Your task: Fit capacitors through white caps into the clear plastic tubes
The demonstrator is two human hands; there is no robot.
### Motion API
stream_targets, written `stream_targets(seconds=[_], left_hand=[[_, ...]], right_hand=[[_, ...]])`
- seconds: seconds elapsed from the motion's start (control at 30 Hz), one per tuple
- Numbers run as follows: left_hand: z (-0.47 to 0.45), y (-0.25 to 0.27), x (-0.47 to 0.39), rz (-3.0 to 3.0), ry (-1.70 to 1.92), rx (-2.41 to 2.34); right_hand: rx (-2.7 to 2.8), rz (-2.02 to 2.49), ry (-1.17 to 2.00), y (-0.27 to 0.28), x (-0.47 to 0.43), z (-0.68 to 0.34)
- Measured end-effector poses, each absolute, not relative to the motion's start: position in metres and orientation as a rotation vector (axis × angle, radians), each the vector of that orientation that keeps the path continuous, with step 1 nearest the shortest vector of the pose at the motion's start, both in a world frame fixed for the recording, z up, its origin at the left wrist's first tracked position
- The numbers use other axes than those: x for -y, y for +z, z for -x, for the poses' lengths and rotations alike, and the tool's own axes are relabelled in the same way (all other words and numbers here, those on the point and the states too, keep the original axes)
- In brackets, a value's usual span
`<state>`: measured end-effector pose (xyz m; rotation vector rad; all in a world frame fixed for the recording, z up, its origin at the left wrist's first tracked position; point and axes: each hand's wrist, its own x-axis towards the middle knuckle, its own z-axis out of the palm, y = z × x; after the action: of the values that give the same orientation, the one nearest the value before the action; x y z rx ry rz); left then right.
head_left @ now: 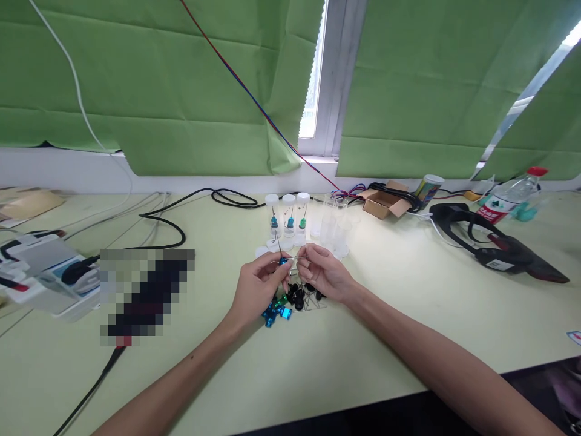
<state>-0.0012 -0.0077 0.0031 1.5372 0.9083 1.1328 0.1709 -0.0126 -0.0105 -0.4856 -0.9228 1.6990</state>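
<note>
My left hand (258,283) pinches a small metallic-blue fitting (283,261) between thumb and fingers. A thin dark stem (278,241) rises from the fitting. Close beside it, my right hand (325,274) is closed in a pinch on a thin metal pin (295,258), which points toward the fitting; whether they touch I cannot tell. Below both hands lie loose blue fittings (272,315), a green fitting (282,300), black round parts (298,299) and thin metal rods (313,303). The fingers partly hide this pile.
Behind my hands stand white-capped clear tubes (289,198) holding blue and green fittings, beside clear tubes (328,219). An open cardboard box (385,203), black headset (497,242) and bottle (511,197) are right. A power strip (68,284), black cable (179,227) and blurred-out object (147,297) lie left.
</note>
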Motion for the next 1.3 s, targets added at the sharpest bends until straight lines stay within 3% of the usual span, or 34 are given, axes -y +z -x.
stream_targets(seconds=[0.93,1.3], left_hand=[[0.0015,0.0035,0.0081,-1.655,1.193,-0.908],[-0.0003,0.0040,0.0057,-1.546,1.170,-0.926]], right_hand=[[0.811,0.485,1.762,-0.0109,0.0121,-0.1707],[0.902,0.685,1.383,-0.0125,0.0133,-0.1625]])
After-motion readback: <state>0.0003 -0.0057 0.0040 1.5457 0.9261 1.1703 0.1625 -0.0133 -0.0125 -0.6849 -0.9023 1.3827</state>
